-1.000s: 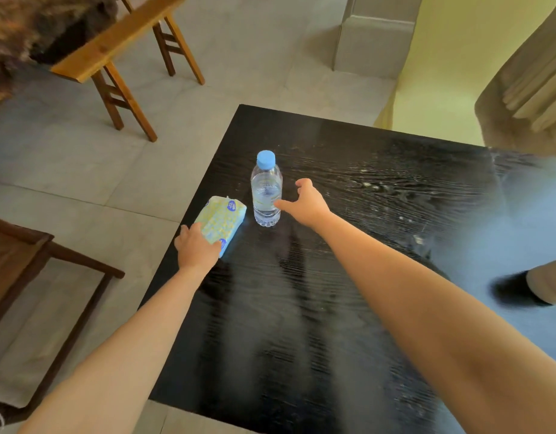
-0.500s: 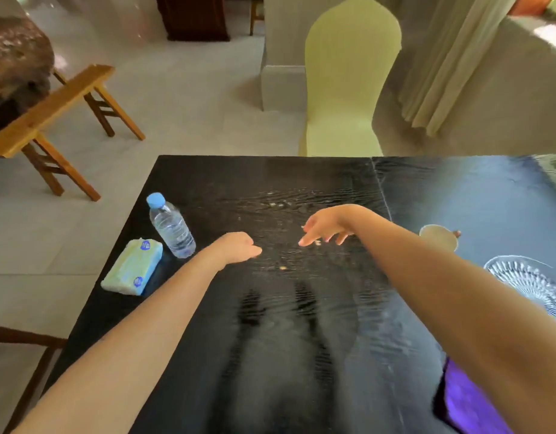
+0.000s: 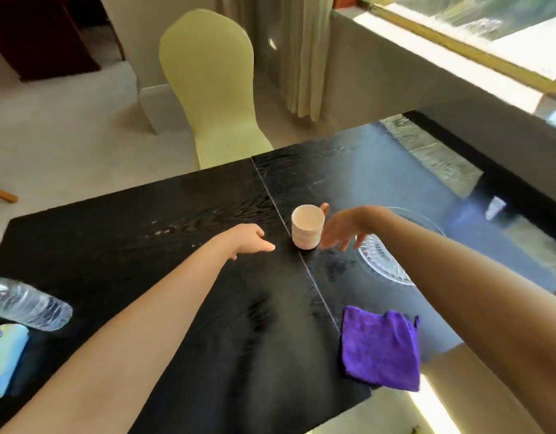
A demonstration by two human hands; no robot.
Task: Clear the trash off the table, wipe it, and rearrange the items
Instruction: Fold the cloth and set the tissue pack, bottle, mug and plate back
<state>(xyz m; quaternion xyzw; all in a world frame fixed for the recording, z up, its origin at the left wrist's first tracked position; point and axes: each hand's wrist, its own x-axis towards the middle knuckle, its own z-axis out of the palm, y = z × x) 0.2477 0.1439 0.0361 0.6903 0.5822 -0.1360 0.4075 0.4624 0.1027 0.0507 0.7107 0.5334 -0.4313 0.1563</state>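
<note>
Two items cut off at left edge, water bottle (image 3: 27,305) and tissue pack (image 3: 2,358); cup (image 3: 306,226) upright between empty, loosely spread left hand (image 3: 250,241) and right hand (image 3: 344,228), untouched.

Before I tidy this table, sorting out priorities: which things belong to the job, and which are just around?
Job: cup, glass plate, purple cloth, water bottle, tissue pack, table.
Around: yellow chair, curtain.

A pink mug (image 3: 306,226) stands between the empty left hand (image 3: 250,241) and right hand (image 3: 344,228). A glass dish (image 3: 380,261) lies under the right wrist. A purple cloth (image 3: 380,347) lies nearer on the counter (image 3: 145,245).
</note>
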